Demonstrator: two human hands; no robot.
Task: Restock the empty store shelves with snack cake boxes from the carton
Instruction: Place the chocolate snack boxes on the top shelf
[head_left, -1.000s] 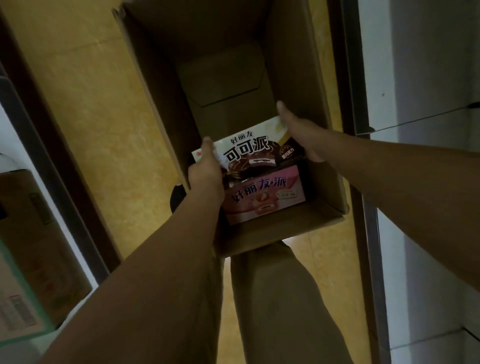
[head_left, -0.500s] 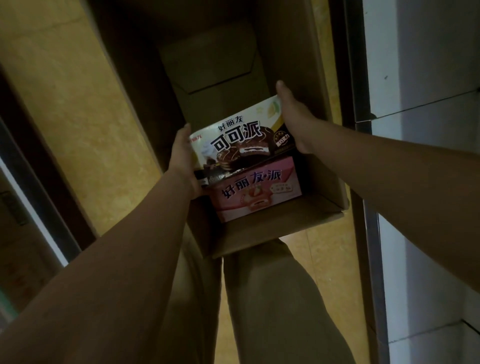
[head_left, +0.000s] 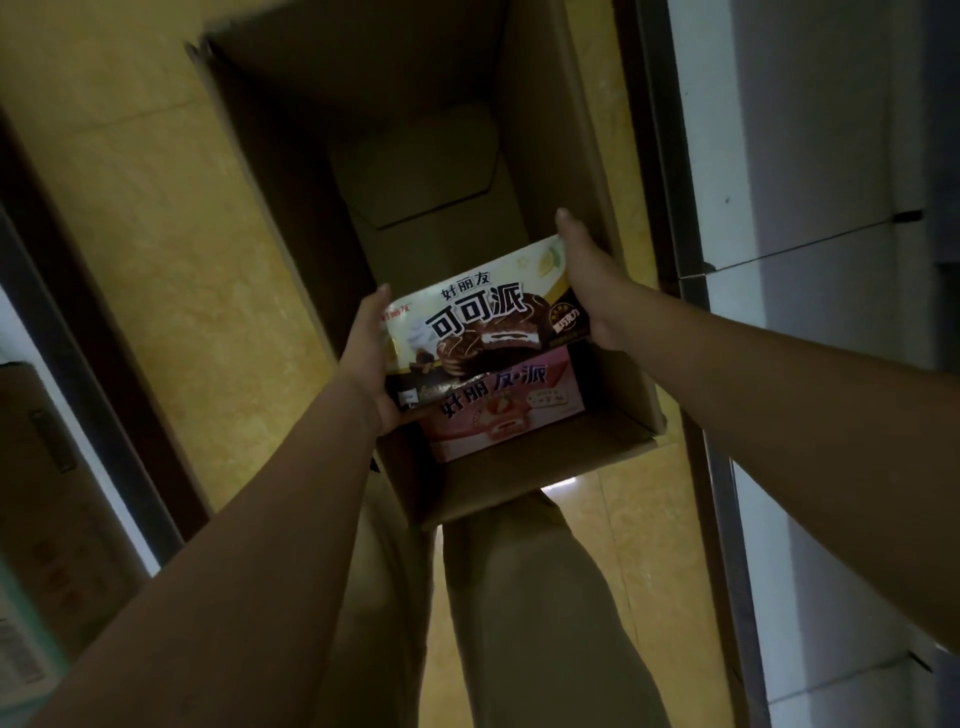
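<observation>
A tall open cardboard carton (head_left: 631, 410) stands on the floor in front of my legs. A white and brown chocolate snack cake box (head_left: 483, 317) sits tilted above the carton's near end. My left hand (head_left: 366, 358) grips its left end and my right hand (head_left: 589, 283) grips its right end. Under it, flat on the carton floor, lies a pink strawberry snack cake box (head_left: 511, 418), partly covered by the upper box. The carton's far half holds only a loose cardboard flap.
The aisle floor (head_left: 156, 234) is yellow tile. A white shelf unit (head_left: 779, 156) with a dark metal upright runs along the right. At the left edge, a dark shelf frame holds a brown carton (head_left: 47, 493).
Both hands have raised the chocolate box off the pink box, towards the carton's top. The pink box has stayed in place.
</observation>
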